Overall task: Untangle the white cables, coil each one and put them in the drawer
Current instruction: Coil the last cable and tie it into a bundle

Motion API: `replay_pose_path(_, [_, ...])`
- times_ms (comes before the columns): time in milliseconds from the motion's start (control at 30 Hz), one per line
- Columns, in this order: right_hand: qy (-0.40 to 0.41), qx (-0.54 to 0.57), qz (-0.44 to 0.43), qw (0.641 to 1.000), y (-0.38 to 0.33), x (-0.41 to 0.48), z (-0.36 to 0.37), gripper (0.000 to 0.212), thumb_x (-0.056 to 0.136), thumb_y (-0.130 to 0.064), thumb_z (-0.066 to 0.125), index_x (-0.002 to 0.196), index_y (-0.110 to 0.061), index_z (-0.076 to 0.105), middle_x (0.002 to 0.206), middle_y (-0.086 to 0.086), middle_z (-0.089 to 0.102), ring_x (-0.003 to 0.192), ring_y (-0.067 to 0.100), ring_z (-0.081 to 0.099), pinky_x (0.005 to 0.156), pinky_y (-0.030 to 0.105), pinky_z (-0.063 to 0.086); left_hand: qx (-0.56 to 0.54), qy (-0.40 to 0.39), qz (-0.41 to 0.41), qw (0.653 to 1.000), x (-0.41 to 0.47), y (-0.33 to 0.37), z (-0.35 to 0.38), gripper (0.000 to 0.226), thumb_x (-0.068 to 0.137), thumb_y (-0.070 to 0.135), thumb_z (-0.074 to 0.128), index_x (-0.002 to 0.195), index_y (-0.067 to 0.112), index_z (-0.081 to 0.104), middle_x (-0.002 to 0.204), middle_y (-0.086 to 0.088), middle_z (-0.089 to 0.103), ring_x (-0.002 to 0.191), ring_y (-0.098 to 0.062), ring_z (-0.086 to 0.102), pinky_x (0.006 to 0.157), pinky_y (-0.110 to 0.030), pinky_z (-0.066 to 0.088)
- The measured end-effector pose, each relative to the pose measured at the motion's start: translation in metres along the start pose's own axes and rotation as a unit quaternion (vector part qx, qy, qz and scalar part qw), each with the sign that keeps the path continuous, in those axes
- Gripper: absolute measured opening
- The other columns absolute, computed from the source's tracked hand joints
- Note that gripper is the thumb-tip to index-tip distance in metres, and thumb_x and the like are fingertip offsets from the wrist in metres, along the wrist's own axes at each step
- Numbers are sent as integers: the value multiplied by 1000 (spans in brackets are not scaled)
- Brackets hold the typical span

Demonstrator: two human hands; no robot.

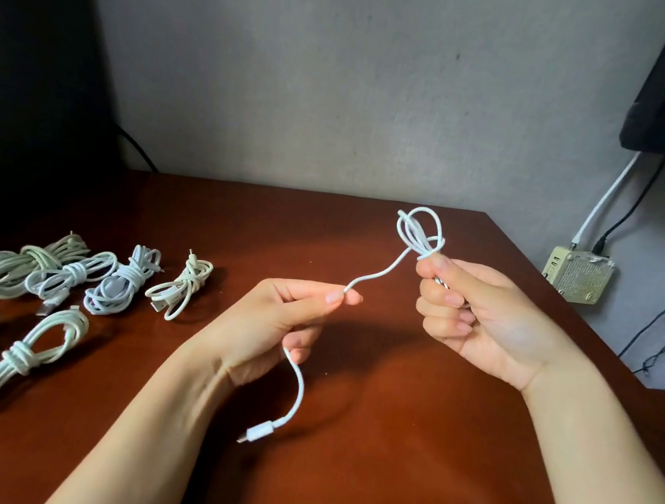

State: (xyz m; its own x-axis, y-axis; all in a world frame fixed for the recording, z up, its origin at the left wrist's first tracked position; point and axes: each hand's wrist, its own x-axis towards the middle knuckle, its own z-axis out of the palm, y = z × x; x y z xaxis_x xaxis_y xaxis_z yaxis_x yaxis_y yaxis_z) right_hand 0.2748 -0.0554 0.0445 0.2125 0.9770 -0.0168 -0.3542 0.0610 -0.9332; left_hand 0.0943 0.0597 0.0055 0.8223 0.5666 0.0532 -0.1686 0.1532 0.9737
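- The left hand [281, 322], at centre frame, pinches a thin white cable [379, 274] between thumb and forefinger, with the other fingers curled loosely under it.
- The right hand [481, 313], right of centre and slightly higher, is closed in a fist round the gathered part of the same cable. Several small loops stand up out of the top of the fist.
- Between the two hands the cable runs in a slack, wavy line, in the air above the reddish-brown wooden table [375, 474].
- Below the left hand the cable's free end hangs down in a curve and ends in a small white plug [258, 435], near the tabletop.
- At the left of the frame, well apart from the hands, coiled white cable bundles [17, 360] lie on the table in two rough rows, each wrapped round its middle.
- At the right edge, beyond the table, a beige square box [579, 276] sits against the grey wall [347, 81], with a white cord and a black cord running up from it.
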Motion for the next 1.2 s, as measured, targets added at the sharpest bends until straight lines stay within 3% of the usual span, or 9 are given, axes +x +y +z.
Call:
replay_pose_path(167, [31, -35, 13, 999, 0, 0, -4, 16, 82, -24, 58, 82, -10, 52, 55, -6, 31, 44, 3, 24, 37, 13, 28, 12, -23, 21, 999, -2, 1, 0, 17, 78, 19, 62, 79, 13, 78, 46, 8, 24, 34, -1, 22, 33, -12, 25])
replay_pose_path(400, [-9, 100, -12, 995, -4, 0, 2, 18, 82, -28, 55, 72, -14, 54, 51, -9, 30, 38, 3, 27, 33, 11, 27, 152, -19, 19, 988, 1, -3, 3, 13, 79, 26, 68, 79, 17, 78, 48, 4, 23, 43, -8, 15, 40, -16, 15])
replay_pose_path(500, [-108, 165, 5, 980, -1, 2, -3, 17, 75, -25, 73, 69, -12, 63, 51, -9, 34, 41, 3, 26, 32, 13, 33, 252, 16, 42, 967, 3, -8, 4, 14, 89, 16, 63, 87, 11, 76, 39, 15, 43, 37, 1, 38, 44, -8, 29])
replay_pose_path(567, [-153, 200, 15, 968, 2, 4, -5, 17, 75, -22, 76, 72, -10, 64, 52, -7, 35, 45, 3, 24, 33, 15, 35, 312, 9, 69, 948, 4, -12, 7, 13, 90, 15, 64, 86, 16, 76, 58, 19, 65, 60, 11, 57, 64, -5, 39])
replay_pose_path(633, [-117, 210, 7, 971, 2, 5, -1, 16, 78, -22, 71, 72, -10, 63, 50, -6, 39, 43, 3, 24, 33, 14, 35, 352, -13, 90, 932, 6, -16, 9, 12, 89, 18, 67, 84, 21, 77, 75, 19, 70, 77, 10, 62, 77, -8, 41])
replay_pose_path(733, [20, 120, -21, 992, 1, 5, 0, 19, 82, -28, 55, 74, -10, 55, 50, -4, 40, 37, 2, 29, 32, 10, 30, 422, -36, 131, 896, 6, -19, 14, 11, 89, 22, 68, 89, 17, 78, 76, 23, 64, 77, 10, 60, 75, -6, 38])
replay_pose_path(867, [68, -107, -15, 992, 6, 5, -11, 23, 83, -28, 57, 83, -5, 53, 53, 1, 41, 40, 3, 27, 39, 13, 30, 480, -68, 169, 858, 3, -14, 18, 14, 90, 24, 67, 93, 16, 78, 73, 24, 59, 74, 8, 58, 70, -8, 38])
replay_pose_path(1000, [76, -358, 25, 930, 12, 9, -23, 27, 97, -26, 51, 80, -5, 53, 51, -2, 44, 45, 8, 32, 46, 20, 32, 532, -86, 178, 823, -1, -11, 20, 17, 91, 32, 64, 88, 21, 77, 68, 22, 54, 69, -3, 55, 67, -26, 46])
replay_pose_path(1200, [126, -497, 15, 859, 31, 19, -17, 28, 97, -24, 51, 72, -12, 47, 58, 1, 43, 49, 12, 32, 45, 25, 28, 603, -89, 232, 758, -4, -6, 25, 27, 85, 38, 55, 74, 20, 72, 59, 15, 42, 59, -8, 41, 54, -27, 35])
